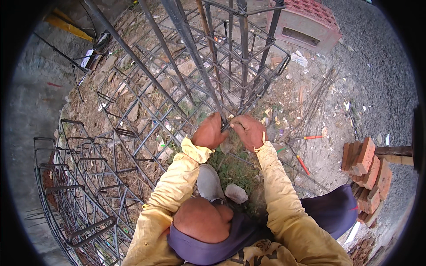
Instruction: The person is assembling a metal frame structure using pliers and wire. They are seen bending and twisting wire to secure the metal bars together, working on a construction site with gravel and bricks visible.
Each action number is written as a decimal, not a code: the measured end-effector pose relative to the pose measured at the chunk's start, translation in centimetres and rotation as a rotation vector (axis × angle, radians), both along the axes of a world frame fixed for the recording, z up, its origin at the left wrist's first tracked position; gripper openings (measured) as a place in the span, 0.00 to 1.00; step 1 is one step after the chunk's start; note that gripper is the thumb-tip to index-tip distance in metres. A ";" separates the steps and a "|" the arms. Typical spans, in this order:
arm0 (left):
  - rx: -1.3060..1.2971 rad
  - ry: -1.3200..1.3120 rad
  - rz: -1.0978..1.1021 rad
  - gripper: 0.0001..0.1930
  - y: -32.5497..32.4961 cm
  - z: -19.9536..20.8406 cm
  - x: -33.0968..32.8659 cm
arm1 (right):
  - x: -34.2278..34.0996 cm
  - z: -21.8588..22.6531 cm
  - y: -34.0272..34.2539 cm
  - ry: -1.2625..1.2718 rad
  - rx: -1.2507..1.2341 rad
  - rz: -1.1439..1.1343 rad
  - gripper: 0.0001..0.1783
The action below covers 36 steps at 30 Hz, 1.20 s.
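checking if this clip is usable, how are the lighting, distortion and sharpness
In the head view, light is soft, without hard shadows; the head view's fisheye rim is black and bows the rebar cage at lower left; in the head view, left hand and right hand look fairly clear.

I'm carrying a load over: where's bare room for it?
Grey gravel between the pink crate and brick stack looks mostly bare. Crowded: leftward, with rebar cages, and around the left hand and right hand, beside upright bars.
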<state>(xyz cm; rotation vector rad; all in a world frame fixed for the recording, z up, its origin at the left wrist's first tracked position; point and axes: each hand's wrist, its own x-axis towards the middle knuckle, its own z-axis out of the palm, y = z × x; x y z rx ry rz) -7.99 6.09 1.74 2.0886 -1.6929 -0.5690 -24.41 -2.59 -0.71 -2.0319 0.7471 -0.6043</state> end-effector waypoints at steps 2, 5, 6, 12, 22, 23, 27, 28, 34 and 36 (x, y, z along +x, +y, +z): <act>-0.005 -0.028 0.015 0.23 0.0 -0.4 0.1 | -0.2 -0.1 0.6 0.003 -0.015 0.016 0.09; -0.002 0.005 0.035 0.22 0.0 -0.6 0.0 | -0.1 0.4 0.8 0.026 -0.031 0.021 0.09; -0.024 0.035 0.033 0.21 -0.1 -0.8 0.1 | 0.2 1.0 0.6 0.061 -0.028 0.000 0.09; -0.151 0.096 0.085 0.19 0.0 -0.9 -0.6 | 2.7 1.2 -0.3 0.171 -0.009 -0.123 0.09; 0.067 0.261 0.332 0.18 -0.2 1.3 -1.6 | 4.0 3.2 0.9 0.229 0.125 -0.323 0.09; 0.090 0.248 0.322 0.17 -0.4 1.6 -1.5 | 4.0 3.3 0.7 0.253 0.115 -0.307 0.09; 0.106 0.440 0.306 0.22 0.5 0.8 -0.7 | 4.0 2.1 0.0 0.254 -0.035 -0.154 0.11; 0.077 0.499 0.277 0.23 0.8 -0.4 0.0 | 4.1 2.2 -0.1 0.282 -0.055 -0.114 0.12; 0.025 0.624 0.383 0.22 0.9 -1.9 0.6 | 3.5 0.5 -1.2 0.294 -0.063 0.071 0.20; -0.013 0.590 0.438 0.18 0.9 -2.3 0.4 | 3.7 0.5 -1.6 0.307 -0.062 0.118 0.21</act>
